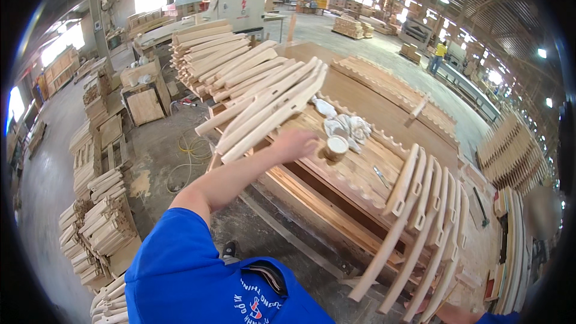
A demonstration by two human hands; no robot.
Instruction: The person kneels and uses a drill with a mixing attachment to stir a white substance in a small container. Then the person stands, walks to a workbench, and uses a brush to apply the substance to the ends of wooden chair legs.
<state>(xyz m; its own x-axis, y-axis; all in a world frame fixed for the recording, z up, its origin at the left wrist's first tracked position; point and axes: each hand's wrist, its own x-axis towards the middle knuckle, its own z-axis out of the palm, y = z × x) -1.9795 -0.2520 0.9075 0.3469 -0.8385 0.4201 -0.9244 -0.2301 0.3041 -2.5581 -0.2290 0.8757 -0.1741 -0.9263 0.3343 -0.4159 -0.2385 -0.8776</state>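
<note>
My left hand (297, 144) reaches over the workbench, between a stack of curved wooden pieces (276, 105) and a small tub (336, 147) with pale stuff inside. It is blurred, and whether its fingers hold anything cannot be made out. At the lower right edge, my right hand (450, 314) is beside the near ends of a row of curved, slotted wooden pieces (420, 204); its fingers are mostly hidden. Crumpled white cloths (348, 129) lie behind the tub. A thin blade-like tool (381, 176) rests on the wooden bench top (360, 165) to the tub's right.
More wooden parts (222, 54) are heaped at the far left of the bench. Scalloped strips (396, 87) run along the bench. A dark-handled tool (481, 206) lies at the right. Stacked parts (99, 222) stand on the left floor. A person (439, 57) in yellow stands far off.
</note>
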